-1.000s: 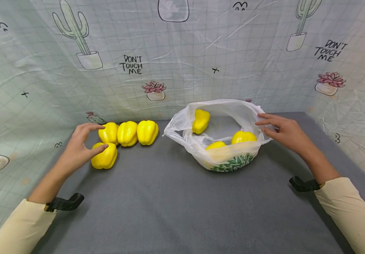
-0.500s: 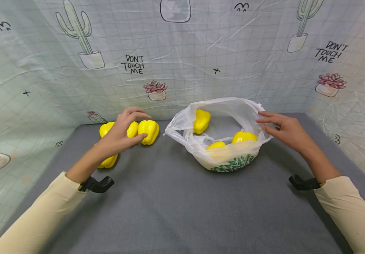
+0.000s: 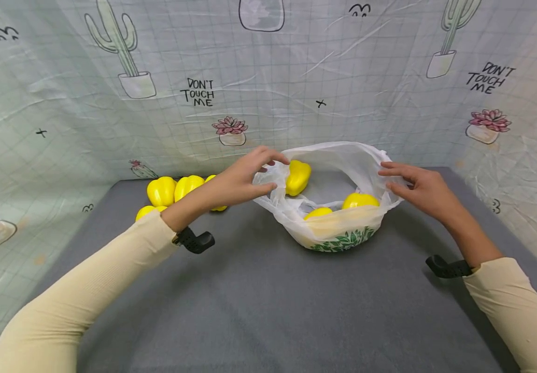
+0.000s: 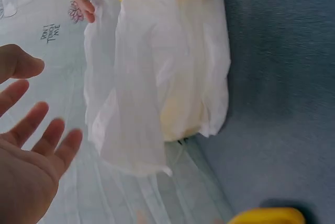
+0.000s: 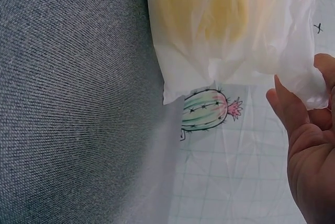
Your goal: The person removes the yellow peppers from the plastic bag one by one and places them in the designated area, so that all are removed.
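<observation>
A white plastic bag (image 3: 343,230) with a green leaf print stands with its mouth wide. Inside it I see a yellow bell pepper (image 3: 298,177) at the back left, a second bell pepper (image 3: 360,201) on the right and part of a third one (image 3: 318,213) at the front. My left hand (image 3: 245,176), fingers spread apart and holding nothing, is at the bag's left edge; in the left wrist view its fingers (image 4: 31,124) are apart from the plastic. At the right edge my right hand (image 3: 422,189) pinches the bag's rim between thumb and fingers.
Several more yellow bell peppers (image 3: 161,191) sit on the grey cloth (image 3: 268,311) at the left, partly hidden behind my left arm. A patterned curtain (image 3: 268,77) rises behind and along both sides. Black wrist camera mounts (image 3: 196,241) jut out below both wrists.
My left hand has moved right from over the loose peppers to the bag's left edge, empty throughout. The right hand stays at the bag's right rim, and the peppers have not moved.
</observation>
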Demonstrator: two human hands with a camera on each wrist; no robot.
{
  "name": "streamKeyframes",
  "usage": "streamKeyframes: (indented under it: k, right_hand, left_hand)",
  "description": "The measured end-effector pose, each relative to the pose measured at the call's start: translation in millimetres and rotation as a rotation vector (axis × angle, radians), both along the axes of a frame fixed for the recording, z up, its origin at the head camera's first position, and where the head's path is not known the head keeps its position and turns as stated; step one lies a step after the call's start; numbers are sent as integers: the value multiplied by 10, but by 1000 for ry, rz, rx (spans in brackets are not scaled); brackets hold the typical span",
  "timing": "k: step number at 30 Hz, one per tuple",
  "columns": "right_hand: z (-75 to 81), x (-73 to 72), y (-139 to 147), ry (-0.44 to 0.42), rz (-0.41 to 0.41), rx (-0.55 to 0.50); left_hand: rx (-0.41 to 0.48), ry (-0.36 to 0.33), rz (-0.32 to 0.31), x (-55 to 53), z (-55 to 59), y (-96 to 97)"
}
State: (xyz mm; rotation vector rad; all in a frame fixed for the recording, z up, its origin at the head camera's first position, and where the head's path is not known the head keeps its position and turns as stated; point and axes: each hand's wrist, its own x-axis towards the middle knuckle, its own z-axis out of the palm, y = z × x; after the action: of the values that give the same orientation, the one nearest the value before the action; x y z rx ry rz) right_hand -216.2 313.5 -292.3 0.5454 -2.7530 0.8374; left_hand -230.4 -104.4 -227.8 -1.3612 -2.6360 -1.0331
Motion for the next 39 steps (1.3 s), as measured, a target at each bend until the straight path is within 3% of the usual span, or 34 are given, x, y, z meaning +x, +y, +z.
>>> streamKeyframes:
  k: [10, 23, 30, 39]
  right_hand:
    - [3, 11, 9, -18, -1, -15]
    - [-37, 6, 34, 20, -1, 8]
    - [-43, 9, 52, 45, 5, 9]
    - [-96, 4, 80, 57, 13, 7]
  left_hand:
    - [-167, -199, -111, -285, -18, 466]
    - [-488, -345, -218, -498, 53, 1013]
    - [-623, -606, -283, -595, 83, 1315]
    - [-799, -823, -250, -631, -25, 1503]
